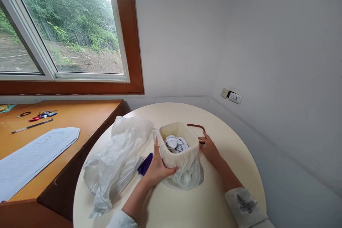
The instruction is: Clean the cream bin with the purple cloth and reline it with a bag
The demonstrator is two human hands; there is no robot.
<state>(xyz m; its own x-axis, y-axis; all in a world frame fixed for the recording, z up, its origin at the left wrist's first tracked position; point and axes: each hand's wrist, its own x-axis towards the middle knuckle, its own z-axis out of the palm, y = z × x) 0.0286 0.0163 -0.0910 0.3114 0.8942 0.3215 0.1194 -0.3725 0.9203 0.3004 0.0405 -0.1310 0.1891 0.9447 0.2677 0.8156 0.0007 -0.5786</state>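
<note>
A small cream trash bin (192, 132), lined with a thin white plastic bag (187, 172), stands upright on the round table and holds crumpled white paper (176, 144). My left hand (157, 169) grips the bin's left and front side, thumb across the front and fingers along the left. At the bin's right side, my right hand (210, 148) has its fingers curled around a thin reddish-brown rim (196, 125), which is partly hidden behind the bin and fingers. Left of the bin lies a loose translucent plastic bag (120, 156), spread out and wrinkled. A purple folded piece (145, 164) sits beside my left hand.
The round cream table (227, 188) stands near the wall corner with sockets (235, 97). To the left, a wooden desk (88, 114) bears papers (40, 153), a pen (32, 126), keys (44, 114) and a dark band (25, 113). A window (80, 25) is above it.
</note>
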